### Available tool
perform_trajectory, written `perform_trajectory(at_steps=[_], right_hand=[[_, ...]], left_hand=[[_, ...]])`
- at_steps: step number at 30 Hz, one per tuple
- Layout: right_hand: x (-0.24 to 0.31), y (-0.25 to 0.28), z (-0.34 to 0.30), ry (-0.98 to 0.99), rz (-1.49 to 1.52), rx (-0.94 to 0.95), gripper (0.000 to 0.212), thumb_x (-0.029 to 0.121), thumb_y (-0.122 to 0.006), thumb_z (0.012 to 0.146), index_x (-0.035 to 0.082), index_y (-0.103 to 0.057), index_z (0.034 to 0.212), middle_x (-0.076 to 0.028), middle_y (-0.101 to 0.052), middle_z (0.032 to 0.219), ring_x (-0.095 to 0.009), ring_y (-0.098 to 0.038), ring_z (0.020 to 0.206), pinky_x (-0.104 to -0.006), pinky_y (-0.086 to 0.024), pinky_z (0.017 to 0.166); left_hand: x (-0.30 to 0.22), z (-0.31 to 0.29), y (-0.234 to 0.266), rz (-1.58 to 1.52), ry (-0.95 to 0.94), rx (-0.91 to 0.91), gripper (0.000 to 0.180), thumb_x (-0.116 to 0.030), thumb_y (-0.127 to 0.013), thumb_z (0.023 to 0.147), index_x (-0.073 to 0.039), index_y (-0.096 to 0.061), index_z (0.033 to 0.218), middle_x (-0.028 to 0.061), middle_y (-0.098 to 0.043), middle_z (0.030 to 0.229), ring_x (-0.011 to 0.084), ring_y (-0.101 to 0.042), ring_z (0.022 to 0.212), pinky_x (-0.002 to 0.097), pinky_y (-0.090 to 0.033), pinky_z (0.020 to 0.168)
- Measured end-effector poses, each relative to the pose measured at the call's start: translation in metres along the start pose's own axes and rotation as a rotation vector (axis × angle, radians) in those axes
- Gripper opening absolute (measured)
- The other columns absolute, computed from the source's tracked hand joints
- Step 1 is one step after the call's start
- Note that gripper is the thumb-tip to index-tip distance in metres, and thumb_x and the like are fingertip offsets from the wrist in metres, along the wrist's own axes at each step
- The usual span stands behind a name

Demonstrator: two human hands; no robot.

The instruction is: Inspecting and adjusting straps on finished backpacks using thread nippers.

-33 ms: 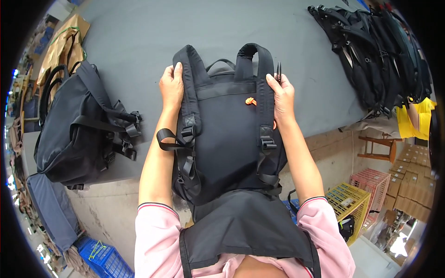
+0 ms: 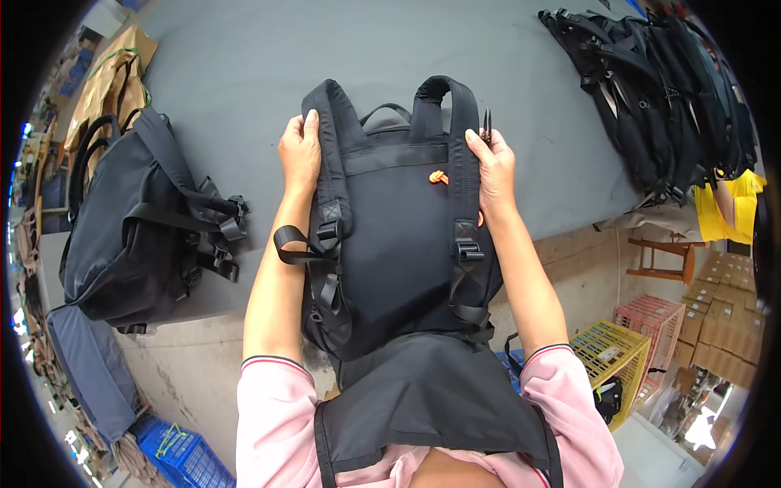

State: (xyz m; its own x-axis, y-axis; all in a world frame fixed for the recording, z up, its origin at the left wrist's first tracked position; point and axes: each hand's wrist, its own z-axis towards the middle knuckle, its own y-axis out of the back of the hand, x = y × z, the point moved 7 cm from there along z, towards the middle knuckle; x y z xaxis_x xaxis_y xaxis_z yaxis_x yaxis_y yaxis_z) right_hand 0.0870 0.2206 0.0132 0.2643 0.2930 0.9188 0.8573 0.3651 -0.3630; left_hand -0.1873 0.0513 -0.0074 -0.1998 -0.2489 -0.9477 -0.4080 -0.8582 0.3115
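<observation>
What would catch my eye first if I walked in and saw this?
Probably the large black backpack in the middle, with the left hand and right hand at its shoulder straps. A small orange knot glows against its dark upper panel, beside the right-hand strap. Then come brighter patches: another person's yellow clothing at the right edge and a yellow crate at lower right.

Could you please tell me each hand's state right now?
Left hand: holding the left shoulder strap.
Right hand: holding the right shoulder strap and a dark pointed tool.
</observation>
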Motion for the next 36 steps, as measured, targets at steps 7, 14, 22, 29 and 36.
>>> perform_trajectory(at_steps=[7, 14, 22, 29, 36], right_hand=[[-0.001, -0.001, 0.001, 0.027, -0.099, -0.001, 0.015, 0.013, -0.069, 0.085, 0.004, -0.057, 0.087, 0.003, -0.057, 0.079, -0.004, -0.051, 0.070, -0.0194, -0.043, 0.067], [-0.003, -0.004, 0.004, 0.019, -0.092, 0.026, 0.015, 0.012, -0.068, 0.085, 0.004, -0.057, 0.087, 0.003, -0.057, 0.079, -0.004, -0.051, 0.071, -0.0194, -0.044, 0.067], [-0.003, -0.002, 0.003, 0.016, -0.105, 0.029, 0.015, 0.013, -0.068, 0.085, 0.004, -0.056, 0.086, 0.003, -0.055, 0.078, -0.004, -0.050, 0.070, -0.0197, -0.043, 0.066], [-0.005, -0.006, 0.002, 0.039, -0.133, 0.022, 0.015, 0.012, -0.068, 0.085, 0.003, -0.056, 0.087, 0.003, -0.056, 0.078, -0.004, -0.050, 0.071, -0.0198, -0.043, 0.067], [0.039, -0.014, -0.028, 0.488, -0.598, -0.113, 0.027, 0.005, -0.070, 0.081, 0.003, -0.053, 0.102, 0.001, -0.049, 0.080, -0.007, -0.043, 0.068, -0.0211, -0.041, 0.061]], left_hand=[[-0.110, -0.040, 0.004, 0.610, -0.816, -0.513, 0.028, -0.025, -0.066, 0.084, -0.007, -0.063, 0.106, 0.0091, -0.062, 0.104, 0.0248, -0.061, 0.093, 0.0358, -0.044, 0.088], [-0.104, -0.037, -0.060, 0.734, -0.842, 0.543, 0.019, -0.028, -0.068, 0.080, -0.010, -0.070, 0.083, -0.0006, -0.064, 0.090, 0.0193, -0.053, 0.097, 0.0341, -0.039, 0.086], [-0.076, -0.005, -0.053, 0.267, -0.373, 0.223, 0.023, -0.024, -0.058, 0.087, -0.004, -0.062, 0.075, 0.0073, -0.062, 0.077, 0.0222, -0.060, 0.077, 0.0377, -0.046, 0.071], [-0.056, 0.002, -0.012, -0.593, 0.125, 0.141, 0.026, -0.020, -0.042, 0.099, 0.002, -0.052, 0.109, 0.0156, -0.059, 0.101, 0.0253, -0.065, 0.090, 0.0342, -0.054, 0.081], [-0.052, -0.089, 0.080, -0.211, 0.078, -0.103, 0.041, -0.008, -0.059, 0.089, 0.000, -0.048, 0.128, 0.0115, -0.053, 0.121, 0.0195, -0.050, 0.115, 0.0311, -0.039, 0.098]])
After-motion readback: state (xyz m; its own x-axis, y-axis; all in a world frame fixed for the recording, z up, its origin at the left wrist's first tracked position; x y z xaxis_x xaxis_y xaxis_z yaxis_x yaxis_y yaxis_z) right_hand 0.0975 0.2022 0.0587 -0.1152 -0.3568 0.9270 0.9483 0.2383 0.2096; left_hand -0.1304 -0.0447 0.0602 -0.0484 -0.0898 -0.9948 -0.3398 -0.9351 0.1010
